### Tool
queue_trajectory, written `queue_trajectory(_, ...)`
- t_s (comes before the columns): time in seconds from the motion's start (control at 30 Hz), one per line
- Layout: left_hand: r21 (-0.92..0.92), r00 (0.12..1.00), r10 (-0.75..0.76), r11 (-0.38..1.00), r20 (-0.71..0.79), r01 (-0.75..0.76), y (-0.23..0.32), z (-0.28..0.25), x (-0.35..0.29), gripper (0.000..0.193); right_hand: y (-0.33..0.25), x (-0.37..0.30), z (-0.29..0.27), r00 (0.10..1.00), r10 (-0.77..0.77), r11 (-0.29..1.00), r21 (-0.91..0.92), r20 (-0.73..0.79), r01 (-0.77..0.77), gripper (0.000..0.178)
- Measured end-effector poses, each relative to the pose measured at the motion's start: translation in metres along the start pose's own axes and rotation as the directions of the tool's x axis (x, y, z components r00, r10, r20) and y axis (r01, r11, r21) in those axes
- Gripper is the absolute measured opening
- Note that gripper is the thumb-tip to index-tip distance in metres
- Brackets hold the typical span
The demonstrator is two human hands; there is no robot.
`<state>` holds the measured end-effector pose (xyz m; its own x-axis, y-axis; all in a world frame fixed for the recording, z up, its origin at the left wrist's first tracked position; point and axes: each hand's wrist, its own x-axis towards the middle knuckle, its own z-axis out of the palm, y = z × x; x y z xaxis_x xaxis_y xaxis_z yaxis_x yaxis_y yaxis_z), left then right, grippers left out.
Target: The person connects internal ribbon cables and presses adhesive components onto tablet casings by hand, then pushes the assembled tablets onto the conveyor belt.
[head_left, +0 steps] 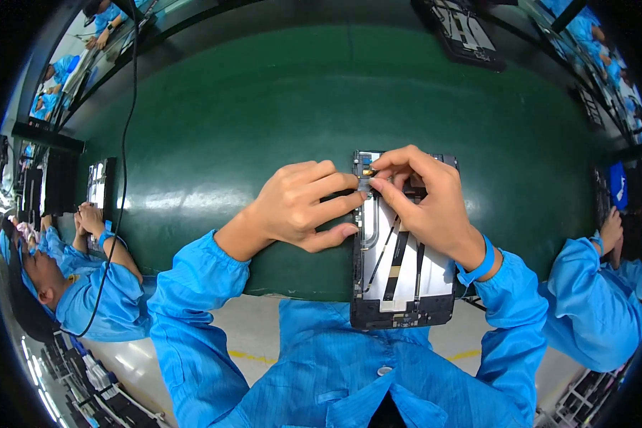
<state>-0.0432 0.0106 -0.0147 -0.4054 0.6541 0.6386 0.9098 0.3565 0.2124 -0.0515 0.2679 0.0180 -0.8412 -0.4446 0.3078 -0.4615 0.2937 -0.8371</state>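
An opened tablet (405, 274) lies upright before me, its inside facing up: a silver plate with black ribbon cables and a dark frame. Its lower end sticks out past the table's near edge. My left hand (299, 203) rests at the tablet's upper left side, fingers apart, with fingertips touching the frame near a small connector area (367, 170). Over that same corner, my right hand (431, 203) pinches with thumb and forefinger. Whatever is between those fingertips is too small to make out. The right hand covers part of the tablet's upper right.
The green table (250, 114) spreads out around the tablet. Another opened device (467, 36) lies at the far right. A black cable (127, 128) hangs down on the left. Co-workers in blue sit close on the left (96, 299) and right (595, 307).
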Motion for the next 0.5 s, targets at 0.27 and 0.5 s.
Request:
queue_trajectory(0.27,-0.009,0.999,-0.039,0.999,-0.012,0.039,0.0024,0.0045,-0.0023,0.039,-0.0002,-0.0013,-0.0049,0.999,0.031,0.999,0.009,-0.028,-0.031,0.012)
queue_trajectory(0.5,0.016,0.999,-0.044,0.999,0.007,0.043,0.0073,0.0048,-0.0017,0.04,0.0012,-0.0051,-0.0073,0.999,0.036,0.997,0.069,-0.032,-0.034,0.01)
